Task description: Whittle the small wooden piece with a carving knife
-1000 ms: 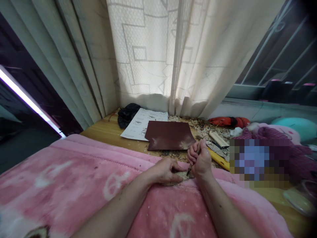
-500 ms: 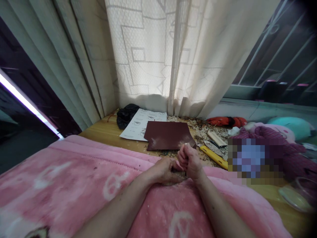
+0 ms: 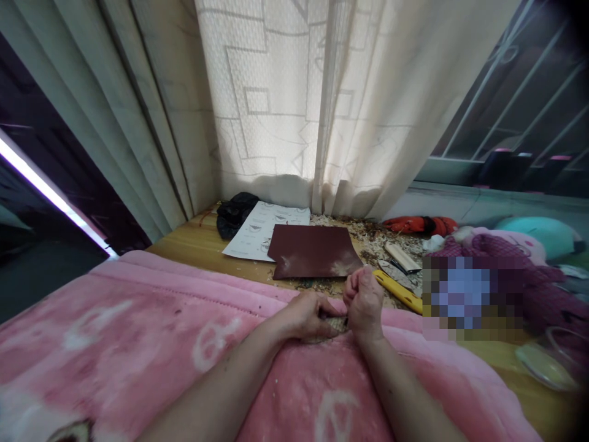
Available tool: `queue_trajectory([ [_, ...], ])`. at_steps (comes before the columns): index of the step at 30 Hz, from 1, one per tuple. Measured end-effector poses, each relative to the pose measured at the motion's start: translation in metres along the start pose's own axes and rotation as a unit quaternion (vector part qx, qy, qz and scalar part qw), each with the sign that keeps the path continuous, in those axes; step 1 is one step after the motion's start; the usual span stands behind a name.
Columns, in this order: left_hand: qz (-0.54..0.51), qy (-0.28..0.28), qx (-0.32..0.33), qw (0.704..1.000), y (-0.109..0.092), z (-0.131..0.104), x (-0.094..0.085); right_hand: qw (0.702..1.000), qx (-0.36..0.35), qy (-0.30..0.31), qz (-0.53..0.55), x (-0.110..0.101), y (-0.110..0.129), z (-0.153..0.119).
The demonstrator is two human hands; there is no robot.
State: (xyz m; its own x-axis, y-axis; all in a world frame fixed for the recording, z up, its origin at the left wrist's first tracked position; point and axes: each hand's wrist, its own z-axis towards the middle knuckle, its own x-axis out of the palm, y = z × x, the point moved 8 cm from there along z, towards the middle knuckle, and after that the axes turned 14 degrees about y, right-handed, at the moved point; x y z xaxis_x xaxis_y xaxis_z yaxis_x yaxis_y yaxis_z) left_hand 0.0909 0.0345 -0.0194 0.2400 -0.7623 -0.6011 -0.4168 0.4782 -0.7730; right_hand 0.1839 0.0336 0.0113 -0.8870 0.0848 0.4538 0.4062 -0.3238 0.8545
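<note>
My left hand rests low over the pink blanket, its fingers closed round a small brownish piece with a rough, patterned surface. Right beside it, my right hand is curled into a fist with the thumb on top. A small dark tip shows at the lower edge of that fist, close to the piece; whatever the fist holds is mostly hidden. Beyond the hands lies a dark red-brown sheet, partly over a white printed sheet.
A yellow-handled tool lies right of my fist, near a pale wooden block. Shavings litter the wooden table. Behind are a black bag, a red-orange bundle and curtains. Purple cloth sits at right.
My right hand has shifted a little to the right and turned more upright, uncovering more of the brownish piece. My left hand stays almost where it was.
</note>
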Motion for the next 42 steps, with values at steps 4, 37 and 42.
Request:
queue_trajectory([
  [4,0.021,0.002,-0.016,1.000,0.004,0.001,0.001,0.992,-0.042,-0.111,-0.036,-0.018,0.008,-0.007],
  [37,0.004,0.005,-0.005,1.000,0.005,0.006,-0.001,0.988,0.104,-0.106,0.047,-0.021,-0.024,0.011],
  [42,-0.003,-0.001,0.000,1.000,0.009,0.006,0.000,0.987,0.100,-0.116,0.056,-0.023,-0.024,0.010],
])
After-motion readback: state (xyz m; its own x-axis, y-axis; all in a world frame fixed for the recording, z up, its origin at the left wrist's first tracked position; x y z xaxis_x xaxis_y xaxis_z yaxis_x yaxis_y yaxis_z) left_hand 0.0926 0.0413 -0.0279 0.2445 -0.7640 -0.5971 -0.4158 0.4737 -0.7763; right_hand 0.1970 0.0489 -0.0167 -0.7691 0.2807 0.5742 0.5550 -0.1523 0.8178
